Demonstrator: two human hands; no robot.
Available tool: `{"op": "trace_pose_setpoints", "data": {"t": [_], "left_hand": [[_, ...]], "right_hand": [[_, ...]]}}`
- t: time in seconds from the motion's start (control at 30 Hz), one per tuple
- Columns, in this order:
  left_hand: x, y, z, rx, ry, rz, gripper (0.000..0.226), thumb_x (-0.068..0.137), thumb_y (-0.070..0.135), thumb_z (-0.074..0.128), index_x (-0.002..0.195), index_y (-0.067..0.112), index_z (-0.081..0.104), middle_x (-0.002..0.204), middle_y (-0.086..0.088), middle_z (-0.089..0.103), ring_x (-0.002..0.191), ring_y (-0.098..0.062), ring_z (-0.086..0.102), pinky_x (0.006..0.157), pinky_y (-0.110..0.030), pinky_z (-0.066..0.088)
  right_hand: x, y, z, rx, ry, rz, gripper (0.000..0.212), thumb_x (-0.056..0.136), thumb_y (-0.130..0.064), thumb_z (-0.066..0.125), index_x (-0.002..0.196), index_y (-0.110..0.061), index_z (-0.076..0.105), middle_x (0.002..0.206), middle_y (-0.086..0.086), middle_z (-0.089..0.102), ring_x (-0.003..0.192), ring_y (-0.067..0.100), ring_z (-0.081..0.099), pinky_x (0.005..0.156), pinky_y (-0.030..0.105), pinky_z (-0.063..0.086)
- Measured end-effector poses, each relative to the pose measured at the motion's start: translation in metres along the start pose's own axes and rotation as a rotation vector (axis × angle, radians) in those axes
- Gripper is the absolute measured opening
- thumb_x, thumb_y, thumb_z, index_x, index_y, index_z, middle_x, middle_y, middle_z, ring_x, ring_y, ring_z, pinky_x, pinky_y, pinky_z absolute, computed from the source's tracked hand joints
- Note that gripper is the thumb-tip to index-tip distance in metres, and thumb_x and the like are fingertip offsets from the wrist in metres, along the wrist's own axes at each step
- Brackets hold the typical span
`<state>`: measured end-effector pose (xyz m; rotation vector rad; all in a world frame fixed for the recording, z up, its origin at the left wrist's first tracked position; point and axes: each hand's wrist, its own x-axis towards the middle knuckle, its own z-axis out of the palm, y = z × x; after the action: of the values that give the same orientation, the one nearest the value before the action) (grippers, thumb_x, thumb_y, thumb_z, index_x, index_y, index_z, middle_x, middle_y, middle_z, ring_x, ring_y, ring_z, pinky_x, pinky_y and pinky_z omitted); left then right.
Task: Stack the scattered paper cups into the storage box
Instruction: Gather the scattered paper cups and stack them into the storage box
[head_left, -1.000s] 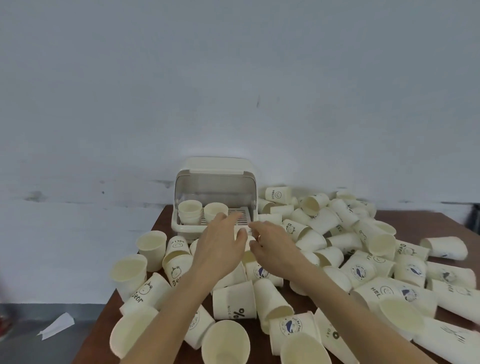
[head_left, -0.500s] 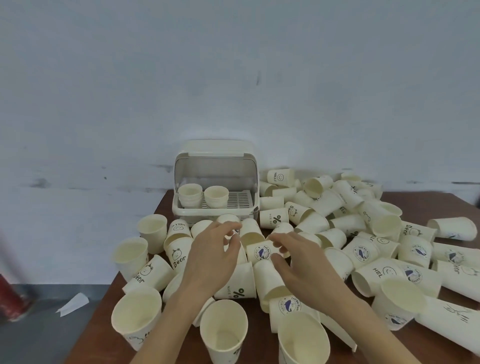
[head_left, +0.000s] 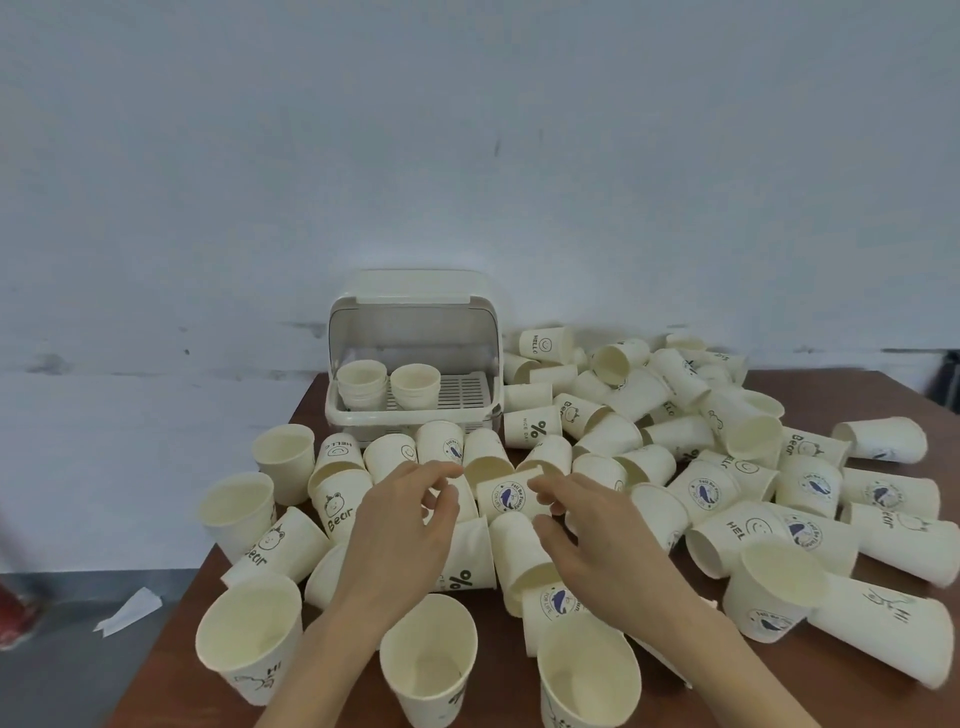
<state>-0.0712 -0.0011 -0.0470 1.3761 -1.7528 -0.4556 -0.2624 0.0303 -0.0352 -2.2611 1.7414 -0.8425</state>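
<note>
Cream paper cups lie scattered over the brown table (head_left: 883, 691), some upright, many on their sides. The cream storage box (head_left: 415, 364) stands at the back left with its lid raised; two short cup stacks (head_left: 363, 382) sit inside on its rack. My left hand (head_left: 400, 530) hovers over the cups near the table's middle, fingers loosely curled, holding nothing. My right hand (head_left: 582, 540) is beside it, fingers relaxed, just over a lying cup with a blue whale logo (head_left: 506, 493). Neither hand plainly grips a cup.
Three upright cups (head_left: 428, 660) stand along the front edge under my forearms. A dense pile of cups (head_left: 675, 415) fills the right side. The table's left edge drops to a grey floor with a paper scrap (head_left: 130, 610). A white wall stands behind.
Both hands have drawn back from the box's front toward me and now hover over the cups in the middle. The view has tilted down a little.
</note>
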Motion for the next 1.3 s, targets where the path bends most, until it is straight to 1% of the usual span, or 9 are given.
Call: {"op": "trace_pose_setpoints", "data": {"t": [0.1,0.3,0.5,0.63,0.77,0.93,1.1,1.2,1.3], "left_hand": [[0.004,0.003,0.007,0.007,-0.012,0.042,0.024,0.093,0.021,0.055,0.109,0.032,0.068,0.09,0.018,0.06,0.083,0.003,0.057,0.077,-0.024,0.05],[0.025,0.009,0.02,0.067,-0.115,0.094,0.024,0.094,0.024,0.052,0.111,0.033,0.067,0.088,0.016,0.059,0.081,0.001,0.057,0.079,-0.029,0.05],[0.044,0.02,0.035,0.131,-0.228,0.122,0.029,0.095,0.026,0.048,0.119,0.033,0.062,0.097,0.011,0.06,0.088,-0.006,0.056,0.082,-0.029,0.049],[0.054,0.031,0.05,0.174,-0.316,0.153,0.032,0.096,0.027,0.046,0.124,0.03,0.06,0.098,0.009,0.059,0.092,-0.011,0.055,0.087,-0.035,0.049],[0.056,0.041,0.064,0.217,-0.369,0.192,0.033,0.097,0.029,0.044,0.127,0.03,0.057,0.108,0.007,0.059,0.097,-0.012,0.055,0.089,-0.034,0.048],[0.058,0.051,0.079,0.258,-0.42,0.212,0.037,0.095,0.028,0.042,0.129,0.029,0.055,0.121,0.003,0.058,0.112,-0.018,0.054,0.093,-0.037,0.046],[0.066,0.061,0.093,0.339,-0.463,0.24,0.037,0.096,0.026,0.042,0.131,0.026,0.054,0.121,-0.001,0.057,0.109,-0.02,0.055,0.087,-0.035,0.047],[0.078,0.063,0.107,0.377,-0.506,0.23,0.037,0.095,0.023,0.042,0.129,0.023,0.056,0.122,-0.002,0.057,0.109,-0.022,0.055,0.085,-0.035,0.047],[0.093,0.062,0.126,0.393,-0.539,0.203,0.039,0.094,0.02,0.045,0.132,0.021,0.053,0.129,-0.004,0.056,0.116,-0.025,0.052,0.087,-0.034,0.042]], "right_hand": [[-0.001,0.003,-0.003,0.001,-0.005,0.018,0.036,0.097,-0.027,0.047,0.133,-0.026,0.05,0.118,-0.012,0.056,0.109,0.005,0.051,0.094,0.025,0.042],[-0.001,0.013,-0.012,-0.005,0.021,0.052,0.037,0.096,-0.027,0.047,0.132,-0.027,0.051,0.111,-0.011,0.057,0.104,0.005,0.051,0.089,0.022,0.041],[0.008,0.038,-0.015,-0.076,0.065,0.253,0.034,0.094,-0.026,0.046,0.126,-0.021,0.055,0.102,-0.006,0.06,0.098,0.013,0.055,0.083,0.027,0.044],[0.028,0.068,-0.029,-0.476,0.016,0.419,0.013,0.09,-0.022,0.043,0.091,-0.014,0.053,0.095,0.005,0.064,0.093,0.025,0.057,0.076,0.034,0.037],[0.042,0.095,-0.036,-0.683,-0.17,0.456,0.021,0.092,-0.028,0.043,0.098,-0.015,0.059,0.104,0.003,0.063,0.106,0.026,0.056,0.097,0.043,0.032],[0.049,0.107,-0.034,-0.627,-0.391,0.528,0.026,0.093,-0.03,0.041,0.109,-0.017,0.057,0.117,0.004,0.058,0.114,0.027,0.052,0.108,0.053,0.018],[0.049,0.106,-0.032,-0.554,-0.439,0.54,0.023,0.092,-0.027,0.042,0.109,-0.016,0.055,0.113,0.003,0.058,0.112,0.026,0.052,0.108,0.053,0.019],[0.049,0.104,-0.033,-0.523,-0.416,0.524,0.01,0.091,-0.025,0.044,0.09,-0.017,0.05,0.096,0.001,0.052,0.105,0.024,0.052,0.106,0.049,0.023],[0.048,0.105,-0.035,-0.453,-0.387,0.528,0.023,0.088,-0.024,0.048,0.069,-0.019,0.037,0.078,-0.004,0.042,0.088,0.021,0.046,0.097,0.042,0.032]]}}
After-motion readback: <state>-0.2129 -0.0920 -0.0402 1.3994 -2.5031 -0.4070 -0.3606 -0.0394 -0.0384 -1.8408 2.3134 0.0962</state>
